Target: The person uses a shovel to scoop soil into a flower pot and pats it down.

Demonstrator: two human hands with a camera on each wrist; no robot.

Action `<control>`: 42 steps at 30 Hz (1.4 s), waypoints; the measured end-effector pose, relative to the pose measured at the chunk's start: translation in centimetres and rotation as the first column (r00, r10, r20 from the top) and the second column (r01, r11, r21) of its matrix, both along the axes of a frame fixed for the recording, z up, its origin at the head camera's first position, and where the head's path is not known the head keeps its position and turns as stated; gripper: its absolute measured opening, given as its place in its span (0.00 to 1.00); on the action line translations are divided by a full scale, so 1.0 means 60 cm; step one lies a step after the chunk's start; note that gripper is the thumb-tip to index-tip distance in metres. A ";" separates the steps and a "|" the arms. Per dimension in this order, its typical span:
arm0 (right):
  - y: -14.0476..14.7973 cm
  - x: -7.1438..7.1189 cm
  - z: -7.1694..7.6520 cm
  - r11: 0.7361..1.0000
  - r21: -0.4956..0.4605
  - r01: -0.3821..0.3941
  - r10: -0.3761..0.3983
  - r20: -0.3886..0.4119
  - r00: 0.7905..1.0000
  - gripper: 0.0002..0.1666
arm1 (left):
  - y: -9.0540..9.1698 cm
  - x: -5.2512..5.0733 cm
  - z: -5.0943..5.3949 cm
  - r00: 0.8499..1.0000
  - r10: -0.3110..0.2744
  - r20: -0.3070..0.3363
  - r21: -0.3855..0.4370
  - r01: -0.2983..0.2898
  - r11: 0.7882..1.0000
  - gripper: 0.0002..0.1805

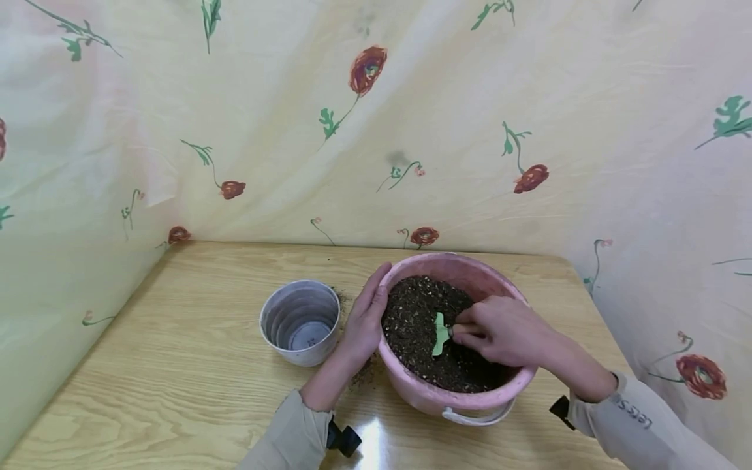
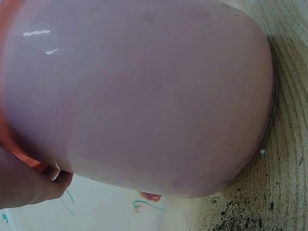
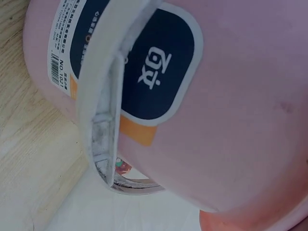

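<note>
A pink bucket (image 1: 405, 382), filled with dark soil (image 1: 411, 326), stands right of the table's middle. At its left rim my left hand (image 1: 363, 320) grips the edge, thumb near the top and fingers along the outer wall. My right hand (image 1: 505, 329) reaches inside over the soil. It holds a small garden trowel by its wooden handle (image 1: 467, 329); the green head (image 1: 440, 334) points left and partly sinks into the soil. In the right wrist view the bucket's wall (image 3: 240, 86) fills most of the picture, and the right hand is almost wholly hidden.
Left of the bucket stands an empty grey-white plastic pot (image 1: 301, 323). Loose soil (image 1: 364, 375) lies scattered on the wooden table (image 1: 176, 365). The bucket's white handle (image 1: 478, 416) hangs at its front. A flowered cloth (image 1: 282, 130) surrounds the table at the back and sides.
</note>
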State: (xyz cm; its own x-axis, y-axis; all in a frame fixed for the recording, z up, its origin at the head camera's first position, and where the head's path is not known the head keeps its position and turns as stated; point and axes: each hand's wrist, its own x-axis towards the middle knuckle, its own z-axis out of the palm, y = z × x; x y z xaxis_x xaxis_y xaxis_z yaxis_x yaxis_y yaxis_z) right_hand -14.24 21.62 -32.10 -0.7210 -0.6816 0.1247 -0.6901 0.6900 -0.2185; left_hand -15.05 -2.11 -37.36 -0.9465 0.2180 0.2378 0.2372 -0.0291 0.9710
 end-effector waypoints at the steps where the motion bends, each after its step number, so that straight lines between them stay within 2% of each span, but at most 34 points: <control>1: 0.000 0.000 0.000 1.000 0.004 -0.001 0.001 0.005 1.000 0.05 | 0.000 0.000 0.000 1.000 0.001 -0.001 0.002 -0.001 1.000 0.26; 7: 0.000 0.002 0.000 1.000 0.022 0.006 -0.006 -0.003 1.000 0.04 | 0.000 -0.001 0.000 1.000 -0.009 -0.001 0.005 0.009 1.000 0.26; 13: -0.001 0.007 0.001 1.000 0.009 -0.004 0.004 -0.059 0.998 0.04 | -0.003 -0.001 -0.002 1.000 -0.023 -0.007 0.002 0.023 1.000 0.26; 16: -0.001 0.008 0.001 1.000 0.011 -0.006 0.006 -0.085 0.996 0.07 | -0.003 0.002 -0.003 1.000 -0.016 -0.008 0.003 0.016 1.000 0.26; 20: 0.002 0.011 0.005 1.000 0.007 -0.014 0.015 -0.089 0.996 0.10 | -0.003 0.003 -0.004 1.000 0.001 -0.025 -0.003 -0.001 1.000 0.26; 24: 0.010 0.018 0.016 1.000 0.011 0.004 -0.003 -0.090 0.996 0.07 | -0.002 0.001 -0.002 1.000 -0.001 -0.030 -0.005 0.001 1.000 0.26; 33: 0.017 0.023 0.028 0.999 0.022 0.027 -0.026 -0.064 0.998 0.10 | -0.005 -0.001 -0.004 0.999 0.002 -0.053 -0.006 -0.003 1.000 0.25; 39: 0.019 0.026 0.033 0.999 0.007 0.032 -0.031 -0.078 0.996 0.15 | -0.004 0.000 -0.003 0.999 0.000 -0.039 -0.008 -0.001 1.000 0.25; 42: 0.022 0.028 0.035 0.999 0.006 0.046 -0.046 -0.084 0.995 0.13 | -0.004 0.001 -0.001 1.000 -0.006 -0.029 0.003 0.006 1.000 0.26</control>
State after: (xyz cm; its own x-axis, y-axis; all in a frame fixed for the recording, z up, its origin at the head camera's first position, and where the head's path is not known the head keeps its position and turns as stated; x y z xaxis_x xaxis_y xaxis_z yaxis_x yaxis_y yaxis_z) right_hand -12.57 22.95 -30.00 -0.7389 -0.6491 0.1809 -0.6731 0.7229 -0.1558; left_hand -14.98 -2.33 -37.43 -0.9379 0.2233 0.2656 0.2650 -0.0333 0.9637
